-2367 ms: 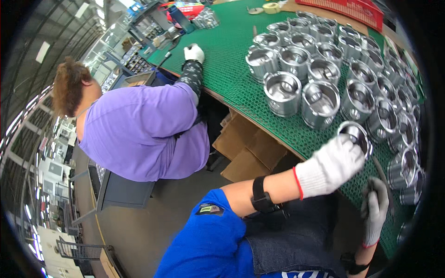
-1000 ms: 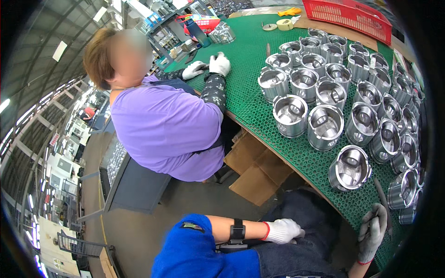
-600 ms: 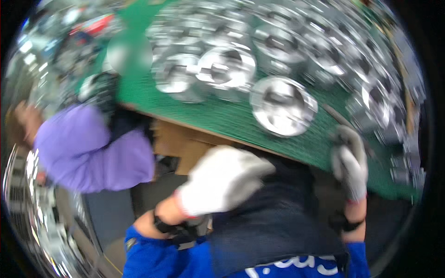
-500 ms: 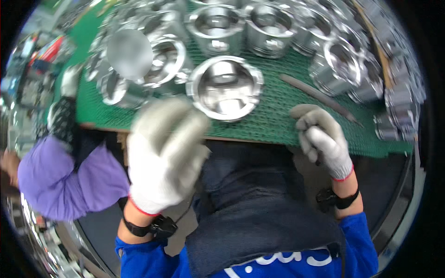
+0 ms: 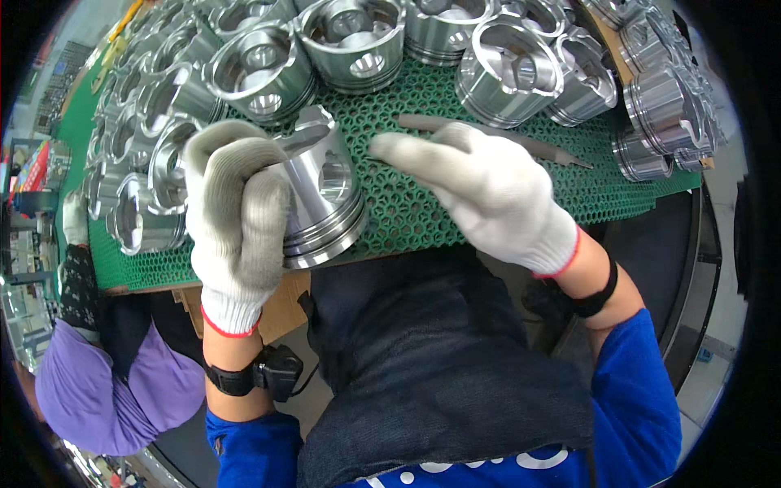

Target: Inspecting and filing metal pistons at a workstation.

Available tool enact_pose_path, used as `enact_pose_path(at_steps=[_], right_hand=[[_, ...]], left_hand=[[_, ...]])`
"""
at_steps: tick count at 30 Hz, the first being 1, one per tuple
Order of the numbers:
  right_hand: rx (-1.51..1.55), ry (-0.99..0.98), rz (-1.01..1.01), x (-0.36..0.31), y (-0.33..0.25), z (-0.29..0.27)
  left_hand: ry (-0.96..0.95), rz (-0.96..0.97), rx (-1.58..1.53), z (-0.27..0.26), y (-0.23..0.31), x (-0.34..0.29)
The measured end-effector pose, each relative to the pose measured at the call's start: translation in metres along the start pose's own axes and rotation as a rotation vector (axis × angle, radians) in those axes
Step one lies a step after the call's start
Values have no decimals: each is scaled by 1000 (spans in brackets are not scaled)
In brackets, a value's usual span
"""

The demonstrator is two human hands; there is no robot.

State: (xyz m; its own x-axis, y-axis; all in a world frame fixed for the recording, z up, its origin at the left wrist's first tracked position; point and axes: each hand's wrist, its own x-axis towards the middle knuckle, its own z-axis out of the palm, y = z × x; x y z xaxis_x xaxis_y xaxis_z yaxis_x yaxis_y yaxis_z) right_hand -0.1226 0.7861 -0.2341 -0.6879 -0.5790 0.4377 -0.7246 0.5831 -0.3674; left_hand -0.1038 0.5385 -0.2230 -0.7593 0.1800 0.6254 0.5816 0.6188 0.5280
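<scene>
A shiny metal piston is in my left hand, tilted at the near edge of the green mat. The gloved fingers are closed on its left side, and its ring grooves face down toward me. To the right of it, my right hand, also gloved, is over the mat with its fingers stretched toward the piston. A gap separates the fingertips from the metal, and no object shows in that hand. Just beyond the right hand lies a grey pointed hand tool, partly covered by the fingers.
Several pistons stand in rows on the green perforated mat, behind and to the left. More pistons are stacked past a wooden strip on the right. A co-worker in a purple garment is at the left.
My left hand has taken hold of the piston, which stood open end up, and tilted it. My right hand has moved left toward it and stretched its fingers. The view has shifted.
</scene>
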Motion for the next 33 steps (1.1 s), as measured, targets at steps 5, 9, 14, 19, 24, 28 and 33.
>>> enact_pose_path(at_steps=[5,9,14,19,24,28,33], right_hand=[[-149,111,-218,13,10,5],[-104,72,-97,13,-9,3],[186,-190,168,-26,-12,0],[1479,-872,1008,-20,-17,-23],[1915,-678,1106,-38,-20,-12],[1600,-358,1035,-59,2,-31],[1299,-238,874,-47,-5,-36]], left_hand=[[-76,-60,3,1,5,11],[-70,-52,50,-5,21,-4],[-219,117,262,2,51,-33],[-332,198,385,2,59,-45],[-371,176,386,-2,61,-49],[-193,69,269,-27,41,-48],[-291,290,186,-6,60,-26]])
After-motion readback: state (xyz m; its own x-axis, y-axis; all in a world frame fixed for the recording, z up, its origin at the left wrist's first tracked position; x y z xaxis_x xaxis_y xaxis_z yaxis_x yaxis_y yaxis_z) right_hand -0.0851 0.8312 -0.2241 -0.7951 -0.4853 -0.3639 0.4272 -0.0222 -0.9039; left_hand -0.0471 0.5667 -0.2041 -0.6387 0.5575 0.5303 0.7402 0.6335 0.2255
